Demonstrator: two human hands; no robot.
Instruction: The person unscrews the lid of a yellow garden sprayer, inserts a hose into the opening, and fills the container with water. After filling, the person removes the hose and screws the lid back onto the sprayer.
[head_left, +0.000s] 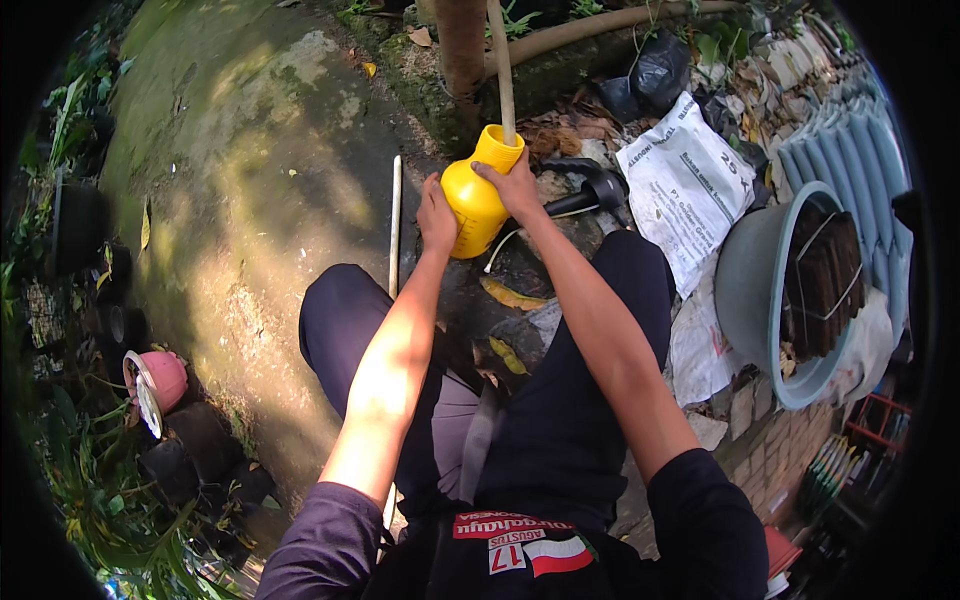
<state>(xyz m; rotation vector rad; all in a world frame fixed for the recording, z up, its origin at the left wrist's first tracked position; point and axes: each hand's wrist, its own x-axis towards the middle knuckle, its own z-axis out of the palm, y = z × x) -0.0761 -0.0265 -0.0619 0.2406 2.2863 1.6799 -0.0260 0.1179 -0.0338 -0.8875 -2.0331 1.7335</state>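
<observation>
A yellow plastic sprayer bottle (471, 199) with a threaded, uncapped neck is held between both hands above the ground, tilted slightly. My left hand (437, 216) presses against its left side. My right hand (516, 187) wraps its right shoulder, the thumb just below the neck. The lower end of a thin pole (502, 71) meets the bottle's mouth; whether it goes inside or passes behind, I cannot tell. Beyond my right hand lies the black sprayer pump head (596, 191), with a pale thin tube (504, 246) curving on the ground near the bottle's base.
A thick post (462, 52) rises ahead. A pale stick (396, 225) lies left of the bottle. To the right are a printed white sack (686, 187), a grey-blue tub (750, 292) holding a dark tied bundle, and stacked roof tiles (847, 157). A pink flowerpot (163, 379) sits left.
</observation>
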